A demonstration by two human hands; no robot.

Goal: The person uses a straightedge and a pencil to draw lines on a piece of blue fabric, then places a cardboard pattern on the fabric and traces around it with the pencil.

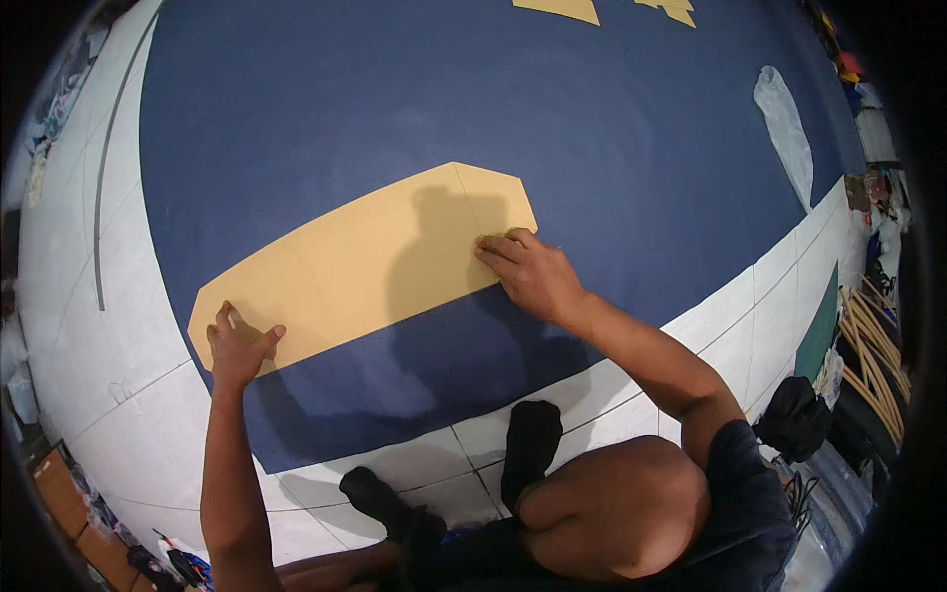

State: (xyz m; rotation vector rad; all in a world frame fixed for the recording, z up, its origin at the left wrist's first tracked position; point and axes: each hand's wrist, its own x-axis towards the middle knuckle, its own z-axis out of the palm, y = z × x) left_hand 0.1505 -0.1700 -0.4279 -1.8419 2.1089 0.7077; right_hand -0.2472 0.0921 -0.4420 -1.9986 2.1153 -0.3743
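A long tan card pattern piece (335, 266) with angled corners lies flat on a wide sheet of dark blue material (296, 118). A thin line crosses the card near its right end. My left hand (242, 347) rests on the card's lower left end, fingers spread and thumb apart. At the right end, my right hand (538, 274) is over the card's near edge. Its fingertips are pressed together against the card beside the thin line. Whatever they may pinch is hidden or too small to name.
More tan card pieces (558, 9) lie at the blue sheet's far edge. A clear plastic bag (785, 128) is at right. A long thin strip (105, 187) lies on the white tiled floor (94, 385) at left. Tan rods (873, 365) and a black bundle (793, 418) sit right.
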